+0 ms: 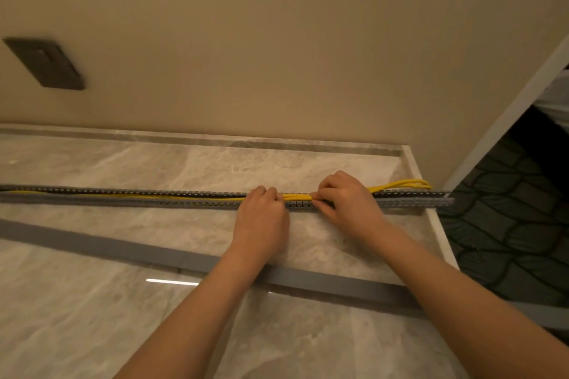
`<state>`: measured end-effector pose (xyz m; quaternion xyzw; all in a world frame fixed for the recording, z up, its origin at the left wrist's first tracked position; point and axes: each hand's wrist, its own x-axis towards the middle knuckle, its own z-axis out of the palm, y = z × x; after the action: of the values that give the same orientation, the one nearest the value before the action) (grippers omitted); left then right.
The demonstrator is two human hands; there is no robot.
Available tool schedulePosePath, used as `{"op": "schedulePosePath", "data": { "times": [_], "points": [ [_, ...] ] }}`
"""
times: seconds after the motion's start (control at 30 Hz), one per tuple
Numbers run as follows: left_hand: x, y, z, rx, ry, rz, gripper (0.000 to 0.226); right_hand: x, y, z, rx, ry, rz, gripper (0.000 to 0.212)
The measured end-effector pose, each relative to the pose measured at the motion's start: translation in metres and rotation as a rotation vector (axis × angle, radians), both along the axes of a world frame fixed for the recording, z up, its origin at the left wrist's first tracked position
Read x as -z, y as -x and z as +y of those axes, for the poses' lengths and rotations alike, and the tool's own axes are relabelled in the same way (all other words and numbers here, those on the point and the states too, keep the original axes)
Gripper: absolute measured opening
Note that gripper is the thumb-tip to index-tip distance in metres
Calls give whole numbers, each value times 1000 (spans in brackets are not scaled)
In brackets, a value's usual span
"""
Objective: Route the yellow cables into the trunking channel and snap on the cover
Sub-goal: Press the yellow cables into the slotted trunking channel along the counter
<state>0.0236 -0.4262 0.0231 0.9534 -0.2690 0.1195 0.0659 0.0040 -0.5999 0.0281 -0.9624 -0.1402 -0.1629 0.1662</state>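
Note:
A long grey slotted trunking channel (138,198) lies across the marble surface, parallel to the wall. The yellow cables (297,196) run inside it from the left, and a short stretch shows between my hands. My left hand (261,218) pinches the cables at the channel. Just to the right, my right hand (348,203) pinches the same bundle. Past my right hand the cables rise out of the channel and loop over its far side (403,184). The grey cover strip (154,252) lies loose on the surface, nearer to me, partly under my forearms.
A beige wall (277,40) stands just behind the channel, with a dark switch plate (46,63) at the left. The marble surface (92,301) ends in a white edge (443,234) at the right, beyond which lies dark patterned carpet (508,224).

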Motion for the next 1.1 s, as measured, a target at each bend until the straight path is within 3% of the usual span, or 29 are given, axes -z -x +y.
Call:
{"op": "schedulePosePath", "data": {
  "times": [0.17,0.47,0.7,0.93,1.1],
  "points": [
    [3,-4,-2,-19,18,35,23,-2,5,0,-17,78,32,14],
    [2,-5,-5,-51,5,111,24,2,7,-3,-37,243,200,38],
    [-3,-10,-8,-94,21,164,25,-2,6,1,-2,360,253,42],
    [-6,-16,-9,-110,62,223,27,7,12,3,-22,383,312,61],
    [-8,-18,-10,-97,80,240,27,6,11,4,-28,330,343,64]
  ]
}}
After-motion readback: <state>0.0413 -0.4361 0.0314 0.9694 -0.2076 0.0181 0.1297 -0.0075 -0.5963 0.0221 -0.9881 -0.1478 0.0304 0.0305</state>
